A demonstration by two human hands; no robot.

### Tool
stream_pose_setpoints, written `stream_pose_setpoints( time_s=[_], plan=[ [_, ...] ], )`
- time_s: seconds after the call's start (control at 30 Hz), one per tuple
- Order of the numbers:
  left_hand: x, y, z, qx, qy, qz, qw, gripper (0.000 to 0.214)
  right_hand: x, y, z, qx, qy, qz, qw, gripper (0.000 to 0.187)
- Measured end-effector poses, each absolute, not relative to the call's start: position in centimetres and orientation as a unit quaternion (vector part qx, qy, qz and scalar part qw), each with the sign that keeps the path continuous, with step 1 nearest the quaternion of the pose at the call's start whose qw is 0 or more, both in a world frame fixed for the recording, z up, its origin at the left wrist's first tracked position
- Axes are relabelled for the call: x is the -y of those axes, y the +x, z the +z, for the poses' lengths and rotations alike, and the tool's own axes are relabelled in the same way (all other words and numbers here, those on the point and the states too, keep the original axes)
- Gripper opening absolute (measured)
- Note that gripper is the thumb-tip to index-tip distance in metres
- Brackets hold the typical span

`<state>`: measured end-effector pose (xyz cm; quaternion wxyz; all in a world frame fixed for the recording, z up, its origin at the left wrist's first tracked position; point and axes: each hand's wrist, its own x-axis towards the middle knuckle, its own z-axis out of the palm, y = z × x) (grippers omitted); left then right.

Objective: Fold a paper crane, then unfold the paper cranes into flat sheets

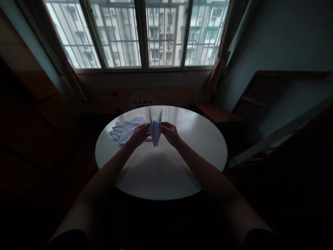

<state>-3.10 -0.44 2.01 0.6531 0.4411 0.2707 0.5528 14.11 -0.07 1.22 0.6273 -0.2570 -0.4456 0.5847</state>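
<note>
I hold a folded piece of pale paper (pixel 155 129) upright above a round white table (pixel 203 139). Two narrow points of the paper stick upward and one tip points down. My left hand (pixel 139 134) pinches the paper's left side. From the other side, my right hand (pixel 169 133) pinches its right edge. Both hands are closed on the paper, a little above the tabletop. A loose pile of pale paper sheets (pixel 125 130) lies on the table just left of my left hand.
A large barred window (pixel 140 33) fills the far wall, with curtains (pixel 218 59) at its right side. Dark wooden furniture (pixel 221 116) stands right of the table. The room around the table is very dark.
</note>
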Motion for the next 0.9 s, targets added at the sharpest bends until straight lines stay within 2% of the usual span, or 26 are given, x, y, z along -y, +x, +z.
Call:
stream_pose_setpoints(
  time_s=[0.37, 0.6, 0.77, 0.9],
  plan=[
    [0.9, -2.6, 2.1, -0.282, 0.454, 0.524, 0.663, 0.033, 0.5, 14.1, 1.6, 0.443, -0.286, 0.556, 0.643, 0.03],
    [0.4, -2.7, 2.0, -0.29, 0.428, 0.59, 0.621, 0.042, 0.0, 14.1, 1.5, 0.412, -0.274, 0.58, 0.648, 0.027],
    [-0.2, -2.6, 2.3, -0.321, 0.379, 0.643, 0.583, 0.037, 0.0, 14.2, 1.6, 0.38, -0.261, 0.598, 0.655, 0.027],
    [-0.1, -2.9, 2.6, -0.31, 0.362, 0.636, 0.607, 0.031, 0.3, 14.2, 1.8, 0.386, -0.256, 0.597, 0.655, 0.03]
  ],
)
